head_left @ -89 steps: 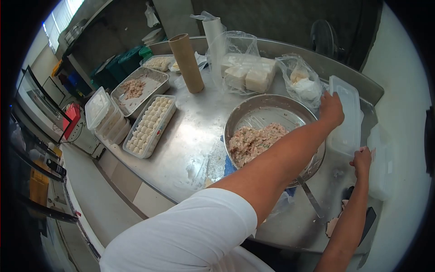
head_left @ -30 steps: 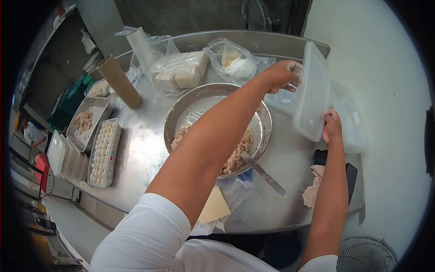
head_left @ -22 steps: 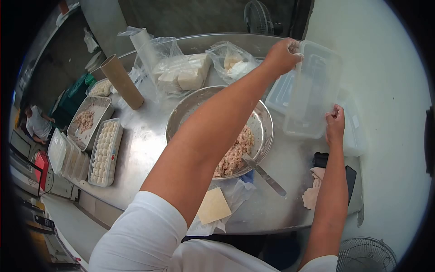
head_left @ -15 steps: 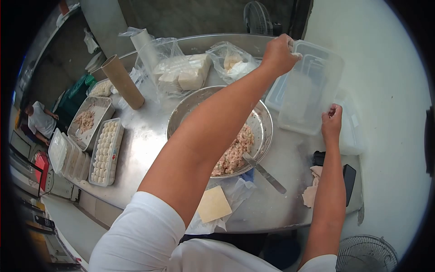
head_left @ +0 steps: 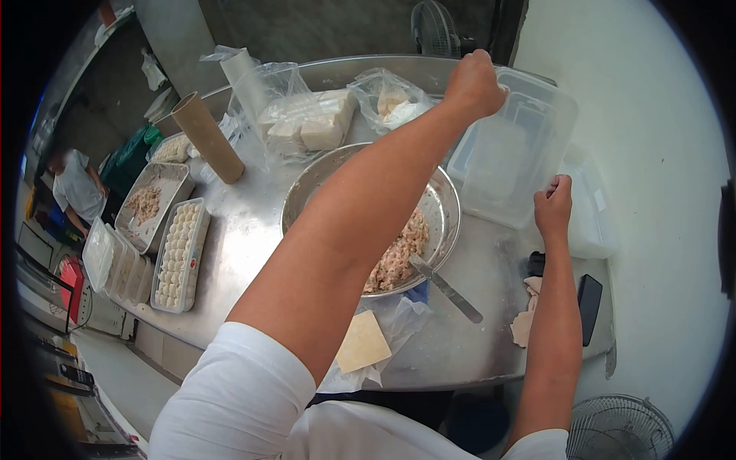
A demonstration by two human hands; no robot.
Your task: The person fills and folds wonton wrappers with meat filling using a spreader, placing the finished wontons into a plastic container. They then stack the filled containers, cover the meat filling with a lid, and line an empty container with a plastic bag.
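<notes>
My left hand reaches across the table with its fingers closed on the upper left edge of a clear plastic container. At the container's lower right edge, my right hand is closed on it too. The container looks vacant and is held tilted above the right side of the table. Below my left arm, which partly covers it, stands a steel bowl of ground meat filling. A flat metal spatula leans on its rim. In front lies a stack of square wrappers on plastic.
More clear containers stand by the right wall. A tray of dumplings, a metal pan and a cardboard tube stand left. Bagged wrappers lie behind the bowl; a phone lies right. A person is at far left.
The container has shifted slightly left, and both hands have moved a little with it. My right hand's fingers look more tightly curled. The person at far left has moved slightly right.
</notes>
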